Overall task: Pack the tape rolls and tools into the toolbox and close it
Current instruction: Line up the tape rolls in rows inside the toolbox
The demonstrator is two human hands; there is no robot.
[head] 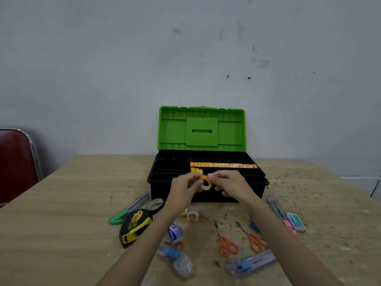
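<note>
Small cream tape roll with orange label [206, 183]: pinched between fingers of left hand [185, 187] and right hand [231, 182], at near edge of open green-lidded black plastic toolbox [165, 188] on wooden surface [61, 203].

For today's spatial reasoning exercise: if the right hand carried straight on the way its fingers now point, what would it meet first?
The right hand points leftward, so it would first meet the small tape roll pinched between both hands, then the left hand. Depth is hard to judge.
</note>
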